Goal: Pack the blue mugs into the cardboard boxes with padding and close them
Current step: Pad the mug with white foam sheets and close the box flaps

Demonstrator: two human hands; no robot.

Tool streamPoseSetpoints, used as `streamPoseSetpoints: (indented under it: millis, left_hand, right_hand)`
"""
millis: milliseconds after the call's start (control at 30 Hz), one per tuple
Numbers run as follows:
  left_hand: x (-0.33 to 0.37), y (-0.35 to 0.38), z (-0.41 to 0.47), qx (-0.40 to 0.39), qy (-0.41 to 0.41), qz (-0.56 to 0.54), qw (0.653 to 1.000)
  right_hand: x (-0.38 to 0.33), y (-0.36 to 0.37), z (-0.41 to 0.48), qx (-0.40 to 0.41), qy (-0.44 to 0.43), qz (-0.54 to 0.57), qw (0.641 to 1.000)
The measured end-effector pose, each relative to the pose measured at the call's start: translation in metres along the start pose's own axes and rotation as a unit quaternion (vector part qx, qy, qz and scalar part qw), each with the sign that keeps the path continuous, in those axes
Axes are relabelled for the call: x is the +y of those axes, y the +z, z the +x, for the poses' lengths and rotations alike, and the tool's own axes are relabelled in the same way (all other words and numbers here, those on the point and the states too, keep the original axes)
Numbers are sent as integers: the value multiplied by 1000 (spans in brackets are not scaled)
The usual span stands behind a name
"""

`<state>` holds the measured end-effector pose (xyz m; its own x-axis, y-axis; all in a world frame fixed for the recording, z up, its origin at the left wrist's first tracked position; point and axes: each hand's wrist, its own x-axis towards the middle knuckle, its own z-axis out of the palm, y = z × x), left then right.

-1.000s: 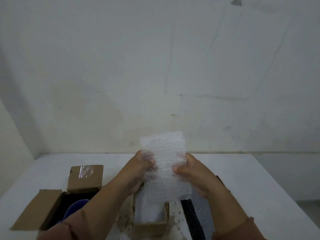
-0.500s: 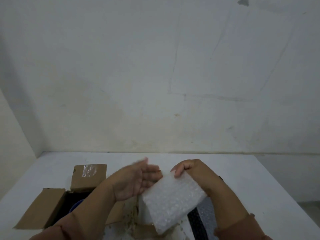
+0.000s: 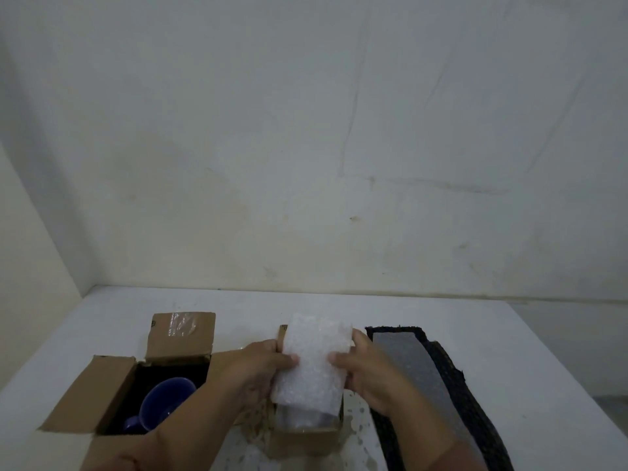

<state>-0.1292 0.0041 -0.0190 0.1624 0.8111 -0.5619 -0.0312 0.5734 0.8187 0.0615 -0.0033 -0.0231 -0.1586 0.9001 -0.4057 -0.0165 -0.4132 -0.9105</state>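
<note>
Far left, the open cardboard box (image 3: pixel 112 396) has a blue mug (image 3: pixel 163 402) sitting inside, no padding on top. Then the left hand (image 3: pixel 261 368) and right hand (image 3: pixel 365 372) each pinch a side of the bubble wrap (image 3: pixel 314 365) over the middle box (image 3: pixel 306 433). Padding step, I'd say. Next: push it down in, then fold the flaps.

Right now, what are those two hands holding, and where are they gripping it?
A sheet of bubble wrap, held over the open middle box. The left hand pinches its left edge and the right hand its right edge.
</note>
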Motion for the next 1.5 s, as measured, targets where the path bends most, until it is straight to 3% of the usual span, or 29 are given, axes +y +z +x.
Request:
streamPoseSetpoints:
  millis: [67,200,400,567,667,800,867,933,1033,1167,1400,1500]
  left_hand:
    - [-5,3,3,11,-11,18,1000]
    - [-15,7,12,79,5,63,995]
    - [-27,4,17,124,79,204,968]
    - [-36,3,20,139,173,335,916]
    - [-44,6,20,161,223,471,838]
    - [-52,1,24,170,288,693,638]
    - [-53,-7,25,138,307,735,589]
    - [-52,-15,27,105,308,748,578]
    - [-48,-24,29,44,261,762,591]
    - [-38,-22,30,11,222,811,542]
    - [-33,-7,28,-12,224,846,485]
    - [-36,-4,25,-6,232,856,462]
  right_hand:
    - [8,9,5,62,-16,-111,992]
    - [16,19,10,86,-7,-262,961]
    - [23,22,20,136,-8,-297,945]
    - [28,22,24,141,-25,-347,927]
    - [33,25,26,144,-48,-405,902]
    - [38,29,24,152,-78,-534,828]
    - [41,23,24,162,-103,-617,763]
    - [41,14,24,145,-142,-668,716]
    - [39,4,28,44,-182,-723,665]
    - [31,-2,31,-74,-79,-776,621]
    - [15,13,26,-83,-78,-852,511]
    - [24,28,25,-54,-80,-861,500]
